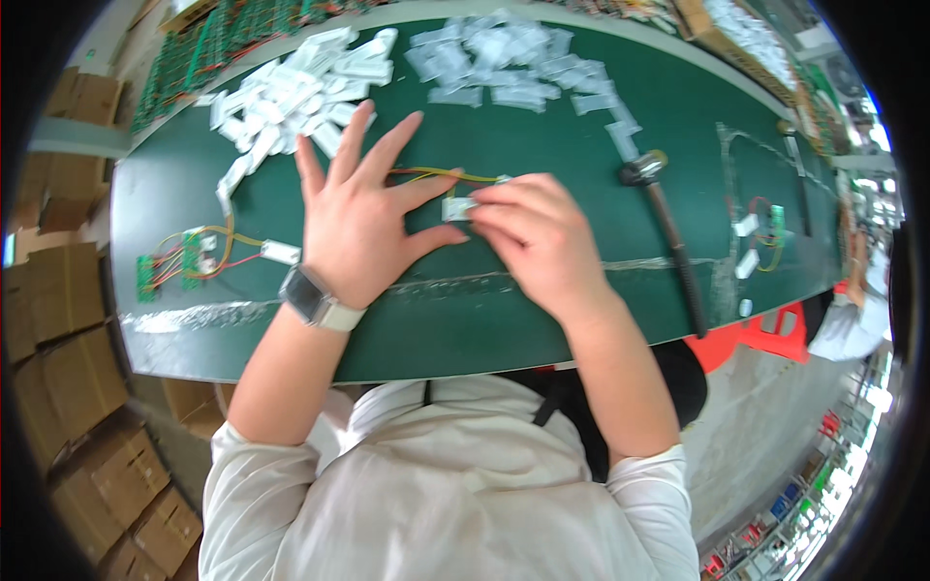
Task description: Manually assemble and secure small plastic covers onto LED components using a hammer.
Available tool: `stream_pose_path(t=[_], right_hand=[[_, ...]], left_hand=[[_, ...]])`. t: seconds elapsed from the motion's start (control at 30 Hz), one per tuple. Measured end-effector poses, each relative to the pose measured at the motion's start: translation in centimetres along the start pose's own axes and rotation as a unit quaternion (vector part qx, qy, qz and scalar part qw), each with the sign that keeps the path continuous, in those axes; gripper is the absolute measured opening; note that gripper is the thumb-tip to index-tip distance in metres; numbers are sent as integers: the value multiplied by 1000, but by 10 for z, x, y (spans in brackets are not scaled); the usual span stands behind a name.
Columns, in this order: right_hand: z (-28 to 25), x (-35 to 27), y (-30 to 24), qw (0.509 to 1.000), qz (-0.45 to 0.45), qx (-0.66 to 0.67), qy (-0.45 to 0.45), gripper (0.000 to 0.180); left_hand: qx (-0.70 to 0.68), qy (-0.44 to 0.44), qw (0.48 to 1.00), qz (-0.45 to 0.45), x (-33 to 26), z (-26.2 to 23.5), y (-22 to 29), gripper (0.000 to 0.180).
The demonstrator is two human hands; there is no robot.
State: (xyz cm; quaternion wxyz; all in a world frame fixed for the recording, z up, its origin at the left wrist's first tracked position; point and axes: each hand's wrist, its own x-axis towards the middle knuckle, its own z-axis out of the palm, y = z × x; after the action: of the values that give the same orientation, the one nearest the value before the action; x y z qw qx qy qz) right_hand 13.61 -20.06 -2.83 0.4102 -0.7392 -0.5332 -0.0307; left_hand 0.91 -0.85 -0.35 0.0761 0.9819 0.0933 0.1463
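Observation:
Over the middle of the green table, my left hand [356,218] is open with its fingers spread wide, a watch [308,294] on its wrist. Its thumb and index finger reach to either side of a small white rectangular piece [455,209]. My right hand [538,237] pinches that piece at its right end with thumb and fingertips. Yellow and red wires [426,172] pass by the left index fingertip toward a small pale end [503,180] beside my right fingers. Where the wires begin is hidden behind my left hand.
White plastic pieces [300,92] are heaped at the far left, translucent ones [494,53] at the far middle. Wired green circuit boards [191,259] lie at left, another [777,225] at right. A black-handled hammer [668,218] lies right of my hand. Cardboard boxes [68,290] stand left.

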Motion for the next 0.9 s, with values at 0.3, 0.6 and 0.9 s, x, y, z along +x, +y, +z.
stream_pose_path(t=[0.3, 0.6, 0.9], right_hand=[[-78, 27, 37, 975, 106, -195, 0, 27], [-89, 78, 106, 951, 250, -159, -85, 22], [-93, 67, 101, 963, 25, -265, -44, 19]], left_hand=[[-15, -26, 999, -13, -4, -5, 4, 56], [-48, -25, 998, -27, -4, -2, 2, 57], [-63, -34, 997, -34, -4, -2, -1, 58]])
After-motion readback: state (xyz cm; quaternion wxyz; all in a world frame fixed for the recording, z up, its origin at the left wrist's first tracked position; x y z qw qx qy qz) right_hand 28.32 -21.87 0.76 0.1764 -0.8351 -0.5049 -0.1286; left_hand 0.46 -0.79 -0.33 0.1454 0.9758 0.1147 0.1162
